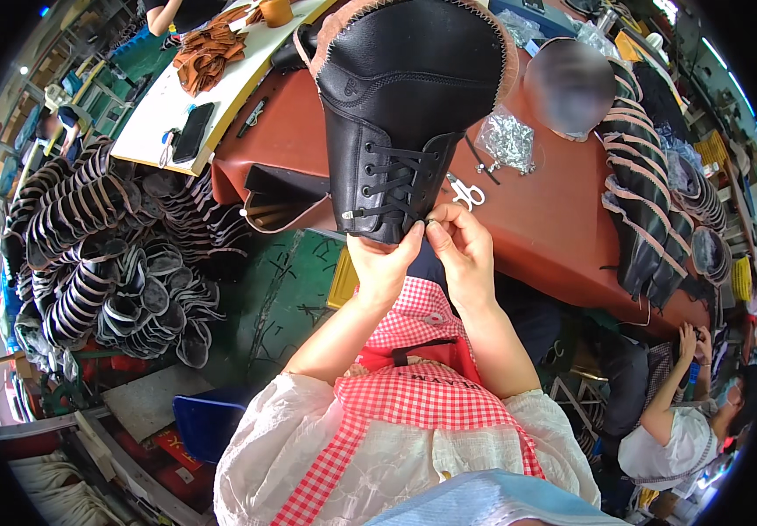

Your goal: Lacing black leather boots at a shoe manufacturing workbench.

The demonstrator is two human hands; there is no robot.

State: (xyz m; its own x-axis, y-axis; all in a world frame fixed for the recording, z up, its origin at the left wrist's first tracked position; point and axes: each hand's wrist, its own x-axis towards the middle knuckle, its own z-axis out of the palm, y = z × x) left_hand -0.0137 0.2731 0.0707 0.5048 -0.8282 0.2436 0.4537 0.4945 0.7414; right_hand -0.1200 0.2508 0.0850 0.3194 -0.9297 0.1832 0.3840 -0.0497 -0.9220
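Note:
A black leather shoe upper [396, 105] with a pale zigzag-stitched edge lies in front of me, its collar end nearest. A black shoelace [396, 180] crosses its eyelets, and a light tip shows at the left of the lacing. My left hand [387, 267] grips the near end of the upper from below, thumb on top. Beside it, my right hand [459, 250] is closed in a pinch at the right eyelet edge, where the lace runs. The thumbs of both hands almost meet there; the fingers beneath are partly hidden.
White-handled scissors [463, 191] and a bag of small metal parts [507, 143] lie on the red-brown table [562, 232]. Stacked uppers [637, 193] stand right, more piles [89, 228] left. A phone [193, 133] rests on a white board. Other people sit nearby.

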